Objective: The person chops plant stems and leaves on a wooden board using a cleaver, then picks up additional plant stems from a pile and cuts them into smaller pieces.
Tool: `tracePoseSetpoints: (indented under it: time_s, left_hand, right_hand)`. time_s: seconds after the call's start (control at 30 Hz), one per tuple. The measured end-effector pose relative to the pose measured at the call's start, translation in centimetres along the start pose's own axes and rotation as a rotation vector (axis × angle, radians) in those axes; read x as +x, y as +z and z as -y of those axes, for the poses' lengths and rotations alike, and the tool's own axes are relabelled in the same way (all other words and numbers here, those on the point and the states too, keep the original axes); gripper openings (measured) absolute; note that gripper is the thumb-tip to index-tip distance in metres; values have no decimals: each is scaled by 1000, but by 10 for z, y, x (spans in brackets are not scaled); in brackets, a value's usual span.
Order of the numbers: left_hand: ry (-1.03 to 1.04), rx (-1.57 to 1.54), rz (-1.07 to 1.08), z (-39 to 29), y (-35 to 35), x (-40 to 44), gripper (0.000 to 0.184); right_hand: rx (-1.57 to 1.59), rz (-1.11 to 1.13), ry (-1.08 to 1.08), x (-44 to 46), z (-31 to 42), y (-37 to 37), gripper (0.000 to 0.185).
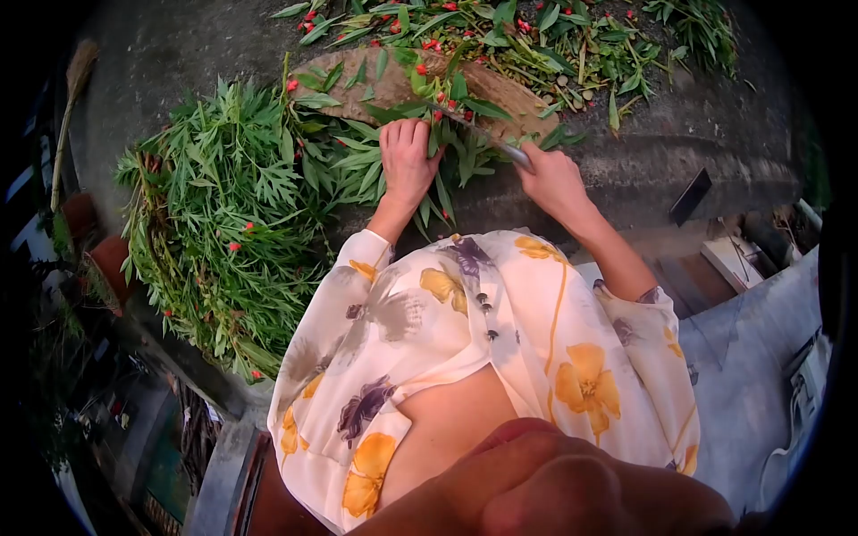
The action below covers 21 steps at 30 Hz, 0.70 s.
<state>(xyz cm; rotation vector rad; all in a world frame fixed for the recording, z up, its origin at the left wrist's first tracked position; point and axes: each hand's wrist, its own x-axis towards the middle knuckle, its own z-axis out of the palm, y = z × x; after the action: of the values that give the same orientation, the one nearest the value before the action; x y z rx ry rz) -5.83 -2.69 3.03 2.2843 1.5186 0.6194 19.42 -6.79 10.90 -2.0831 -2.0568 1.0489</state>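
Two hands [407, 161] hold one knife [513, 154] and leafy stems [464, 154].

Soft, even daylight, moderately bright, with no hard shadows; its source is out of view. The blouse [483, 330] is brightest, pale and slightly washed out, below both grips. The stone ledge [626, 179] beside the right grip [536, 165] is dim, and the far left is nearly black. A wide round lens bends the edges and leaves black corners. Leaves [237, 196] near the left grip [409, 154] look fairly clear; the chin [554, 482], close below, is dark and blurred.
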Motion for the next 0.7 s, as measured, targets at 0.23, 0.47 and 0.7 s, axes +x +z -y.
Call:
tracePoseSetpoints:
  time_s: [0.23,0.47,0.7]
  left_hand:
    - [-19,-71,-43,4,6,-1,45]
    - [-14,-154,-90,11,13,1,39]
    - [-49,-198,-65,14,13,-5,36]
  right_hand:
    - [-154,64,31,5,14,-3,23]
    - [-208,142,34,38,32,-7,22]
    - [27,39,-33,50,10,13,19]
